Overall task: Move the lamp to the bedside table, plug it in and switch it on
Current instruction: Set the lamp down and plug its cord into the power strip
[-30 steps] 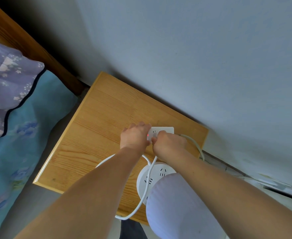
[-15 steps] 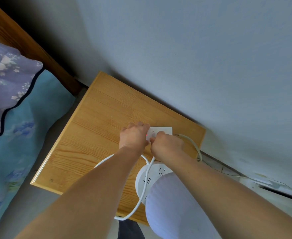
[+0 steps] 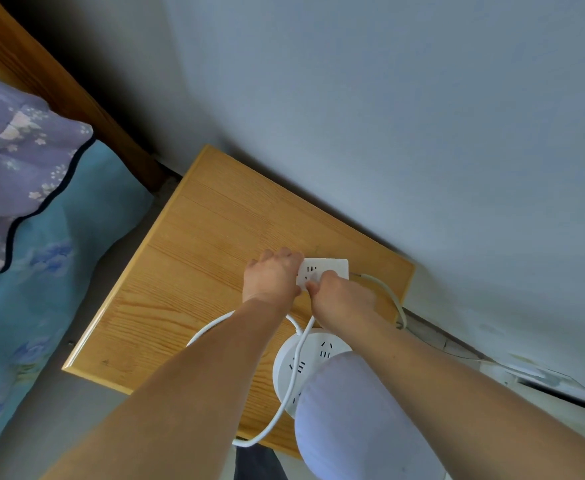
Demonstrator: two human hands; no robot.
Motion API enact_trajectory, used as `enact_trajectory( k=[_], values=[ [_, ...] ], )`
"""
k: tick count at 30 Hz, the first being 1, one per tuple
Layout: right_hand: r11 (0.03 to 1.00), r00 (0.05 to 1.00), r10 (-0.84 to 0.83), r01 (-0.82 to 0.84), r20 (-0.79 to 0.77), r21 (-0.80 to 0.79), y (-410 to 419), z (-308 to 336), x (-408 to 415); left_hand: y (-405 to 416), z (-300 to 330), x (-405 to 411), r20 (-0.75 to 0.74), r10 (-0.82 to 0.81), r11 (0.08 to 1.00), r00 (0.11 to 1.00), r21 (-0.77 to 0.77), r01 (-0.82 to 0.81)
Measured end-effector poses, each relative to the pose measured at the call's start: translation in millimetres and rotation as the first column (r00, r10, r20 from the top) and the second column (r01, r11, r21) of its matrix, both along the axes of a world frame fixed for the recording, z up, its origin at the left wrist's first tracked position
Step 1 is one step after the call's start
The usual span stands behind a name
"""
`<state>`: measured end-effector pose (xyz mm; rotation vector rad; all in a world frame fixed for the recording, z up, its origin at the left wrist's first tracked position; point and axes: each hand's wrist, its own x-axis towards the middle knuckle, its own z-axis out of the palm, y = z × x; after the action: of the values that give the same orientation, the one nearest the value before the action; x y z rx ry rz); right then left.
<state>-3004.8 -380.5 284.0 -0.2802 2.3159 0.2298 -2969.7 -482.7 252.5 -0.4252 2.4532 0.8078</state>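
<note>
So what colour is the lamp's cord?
White cord, seen in the head view.

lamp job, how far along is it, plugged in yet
Done: the lamp stands on the bedside table. In hand: the left hand steadies the white power strip while the right hand presses at its sockets, with the lamp's white cord running up to it; the plug itself is hidden. Left: confirming it is seated, then switching on. The shade shows no glow.
</note>
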Motion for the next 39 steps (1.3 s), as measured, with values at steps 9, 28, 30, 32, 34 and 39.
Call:
enact_trajectory(
  k=[9, 28, 30, 32, 34, 39],
  values=[
    [0.994, 0.995, 0.072, -0.066, 0.066, -0.083, 26.2, -3.8, -20.8, 9.0, -4.4, -6.1, -0.042, 0.039, 0.999, 0.998, -0.010, -0.039],
    [0.990, 0.987, 0.141, -0.142, -0.077, 0.003, 24.0, -3.2, -21.5, 13.9, -13.5, -13.7, -0.088, 0.097, 0.995, 0.991, 0.005, -0.096],
    [0.993, 0.988, 0.119, -0.121, -0.103, -0.012, 23.9, -4.6, -19.2, 13.4, -13.3, -14.4, -0.090, 0.095, 0.995, 0.991, 0.004, -0.095],
    [0.992, 0.987, 0.122, -0.123, -0.106, -0.005, 22.3, -5.8, -18.6, 13.3, -13.6, -14.6, -0.092, 0.099, 0.995, 0.991, 0.002, -0.099],
    [0.992, 0.989, 0.126, -0.124, -0.076, 0.023, 19.2, -4.0, -20.9, 13.6, -13.4, -14.8, -0.093, 0.100, 0.995, 0.991, -0.001, -0.101],
    [0.956, 0.964, 0.225, -0.247, 0.141, 0.161, -1.5, 8.1, -38.6, 12.4, -15.0, -15.3, -0.087, 0.091, 0.996, 0.992, -0.007, -0.092]
  ],
)
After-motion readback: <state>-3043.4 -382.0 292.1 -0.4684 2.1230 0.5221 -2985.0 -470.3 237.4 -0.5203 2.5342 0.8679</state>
